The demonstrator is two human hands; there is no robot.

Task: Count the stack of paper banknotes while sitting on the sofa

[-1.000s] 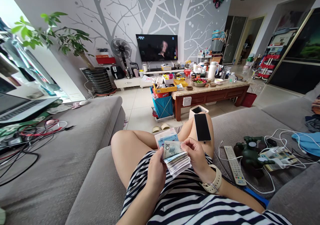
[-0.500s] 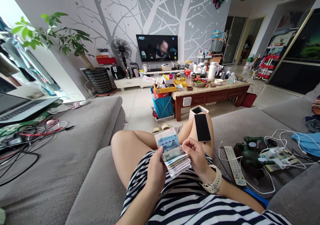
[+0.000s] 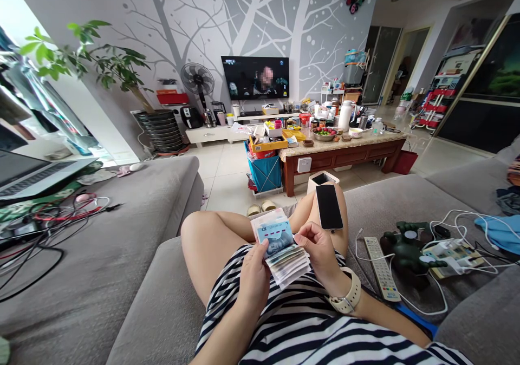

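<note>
A folded stack of banknotes (image 3: pixel 279 241) is held above my lap, a blue note with a printed portrait uppermost. My left hand (image 3: pixel 255 275) grips the stack from the left, its thumb pressed on the blue note. The fingers underneath are hidden. On the other side, my right hand (image 3: pixel 319 251) pinches the right edge of the notes between thumb and fingers. The lower ends of the notes fan out in layers toward me. A black-screened phone (image 3: pixel 329 207) lies on my right thigh, just beyond the right hand.
On the sofa to my right lie a remote control (image 3: pixel 382 268), a dark green figure (image 3: pixel 410 254) and a power strip (image 3: pixel 455 256) with white cables. At left are a laptop (image 3: pixel 36 178) and tangled cables (image 3: pixel 40 235). Ahead stands a loaded coffee table (image 3: pixel 345 156).
The blue note's folded-over part has flipped down toward me, so its portrait now shows on top. My right fingers have shifted slightly; my left hand stays nearly in place.
</note>
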